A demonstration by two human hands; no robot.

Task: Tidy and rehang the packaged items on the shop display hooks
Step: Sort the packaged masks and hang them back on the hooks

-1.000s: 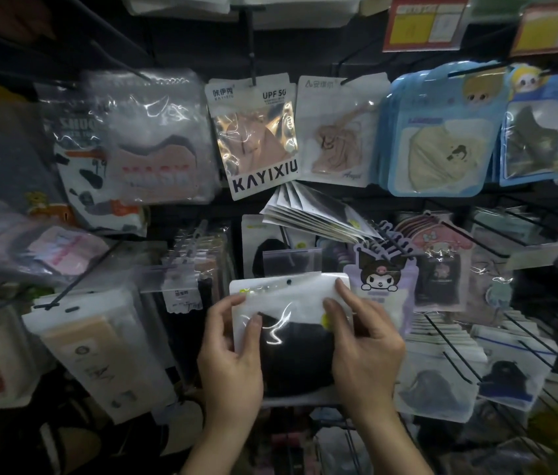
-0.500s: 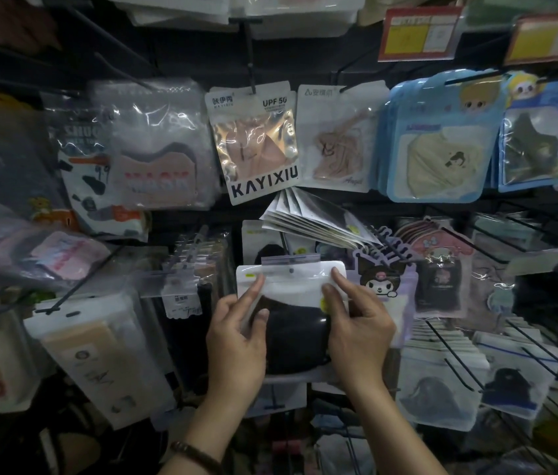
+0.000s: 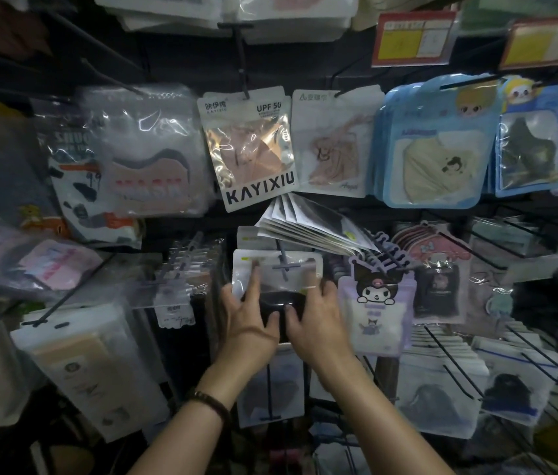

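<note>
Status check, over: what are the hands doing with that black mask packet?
Left hand and right hand both pinch the mask packet. Its top sits at the hook tip. Purple cartoon packet crowds the right side.

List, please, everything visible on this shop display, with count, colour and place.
black mask packet: one, clear with black, centre
KAYIXIU packet: one in front, white and peach, upper centre
pink mask packet: one in front, white, right of KAYIXIU
blue packets: stack, light blue, upper right
cartoon packets: stack, lilac, right of centre
price cards: two, red and yellow, top right
left hand: one, holds the packet's left side
right hand: one, holds its right side
</note>
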